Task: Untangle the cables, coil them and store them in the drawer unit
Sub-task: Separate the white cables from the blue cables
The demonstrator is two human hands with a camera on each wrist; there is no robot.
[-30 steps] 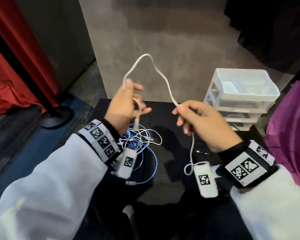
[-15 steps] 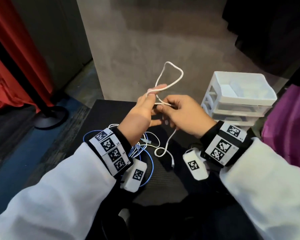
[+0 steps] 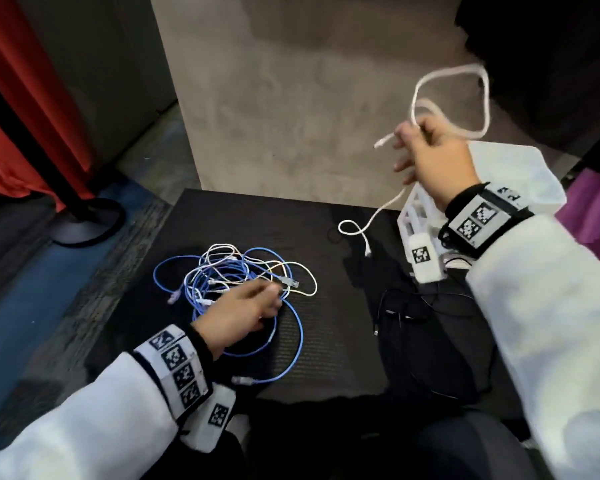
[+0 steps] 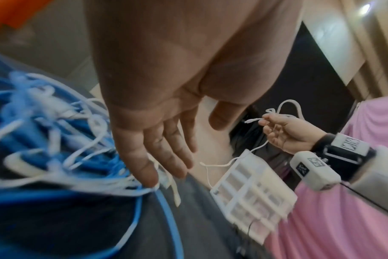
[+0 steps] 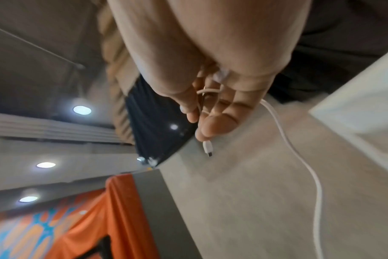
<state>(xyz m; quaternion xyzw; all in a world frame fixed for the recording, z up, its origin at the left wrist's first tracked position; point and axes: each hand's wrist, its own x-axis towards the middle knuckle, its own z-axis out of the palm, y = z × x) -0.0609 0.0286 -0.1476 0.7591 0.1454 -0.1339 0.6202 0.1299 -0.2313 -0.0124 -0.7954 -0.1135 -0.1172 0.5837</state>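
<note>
Black counter [image 3: 326, 341] in front of grey wall panel [image 3: 291, 98]. Red curtain [image 3: 18, 109] at far left, behind black pole on round base [image 3: 87, 220]. Blue carpet [image 3: 32, 306] left of counter. Pink cloth [image 3: 589, 209] at right edge. Thin black wire [image 3: 426, 306] lies on counter's right part. Round ceiling lights [image 5: 82, 110] glow overhead.

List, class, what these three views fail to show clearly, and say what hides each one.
- Drawer unit: head view, the right hand and wrist cover its front; contents unseen.
- Cable pile: left wrist view, motion blur; separate cables cannot be told apart.
- Left hand fingertips: head view, blurred; contact with the pile is unclear.
- White cable: right wrist view, its loop is hidden behind the palm.
</note>
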